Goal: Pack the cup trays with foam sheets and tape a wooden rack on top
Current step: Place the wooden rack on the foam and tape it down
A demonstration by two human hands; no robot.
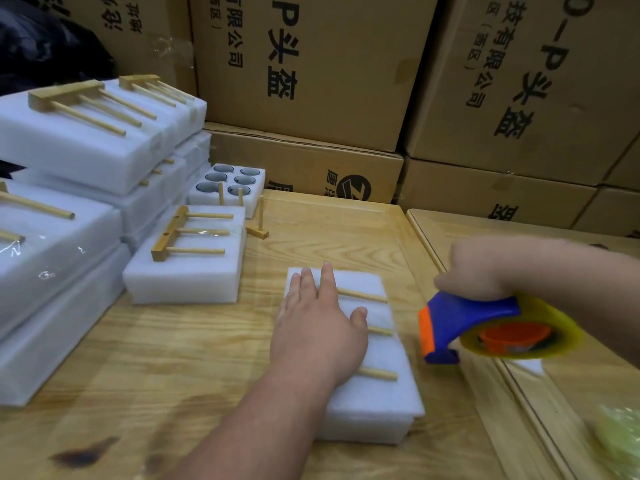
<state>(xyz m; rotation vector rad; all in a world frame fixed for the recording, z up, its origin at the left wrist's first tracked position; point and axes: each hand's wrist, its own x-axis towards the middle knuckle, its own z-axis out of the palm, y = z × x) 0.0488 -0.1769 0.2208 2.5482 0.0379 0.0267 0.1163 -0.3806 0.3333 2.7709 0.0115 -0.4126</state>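
Note:
A white foam-packed tray (377, 400) lies on the wooden table in front of me. A wooden rack (370, 330) lies on top of it, its pegs pointing right. My left hand (318, 327) presses flat on the rack with straight fingers and hides its bar. My right hand (481, 268) grips a blue and orange tape dispenser (485, 327) with a yellowish roll, held just right of the tray and slightly blurred.
Finished foam packs with racks (79, 133) are stacked at the left; another (187, 261) lies alone nearer. An open tray of dark cups (228, 183) and a loose rack (258, 223) sit behind it. Cardboard boxes (311, 64) wall the back. A table seam (502, 368) runs at the right.

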